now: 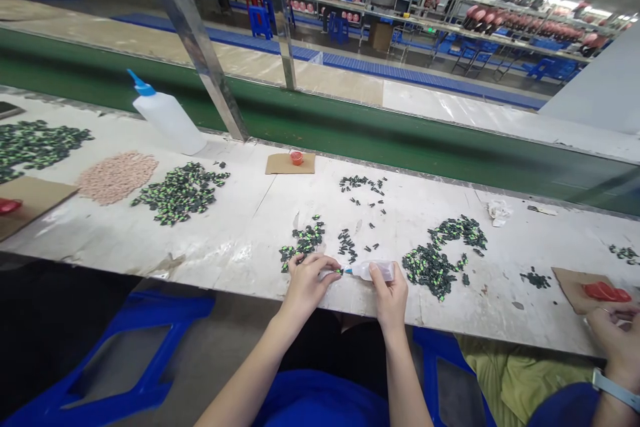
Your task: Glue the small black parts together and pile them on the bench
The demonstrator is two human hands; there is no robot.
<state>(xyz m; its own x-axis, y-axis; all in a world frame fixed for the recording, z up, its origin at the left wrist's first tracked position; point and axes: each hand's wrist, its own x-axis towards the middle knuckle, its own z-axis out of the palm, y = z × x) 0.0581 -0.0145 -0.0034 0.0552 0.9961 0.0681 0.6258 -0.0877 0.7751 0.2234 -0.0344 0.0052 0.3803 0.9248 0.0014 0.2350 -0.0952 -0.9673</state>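
Note:
My left hand (311, 280) pinches a small black-and-green part (340, 271) between thumb and fingertips, just above the white worktable (240, 240). In my right hand (391, 293) lies a small translucent squeeze bottle (377, 270), tipped on its side. Its blue nozzle points left and meets or nearly meets the part; contact is too small to tell. Beside my left hand sits a pile of black-and-green parts (306, 237). Several small black pieces (347, 245) lie just beyond the nozzle. Right of the bottle spreads a bigger pile of black-and-green parts (433, 270).
A large white bottle with a blue nozzle (170, 121) stands back left, near pink pieces (119, 177) and another dark-green pile (181, 193). A red object (297, 158) rests on cardboard (276, 164). At right, a co-worker's hand (617, 333) is over the table edge.

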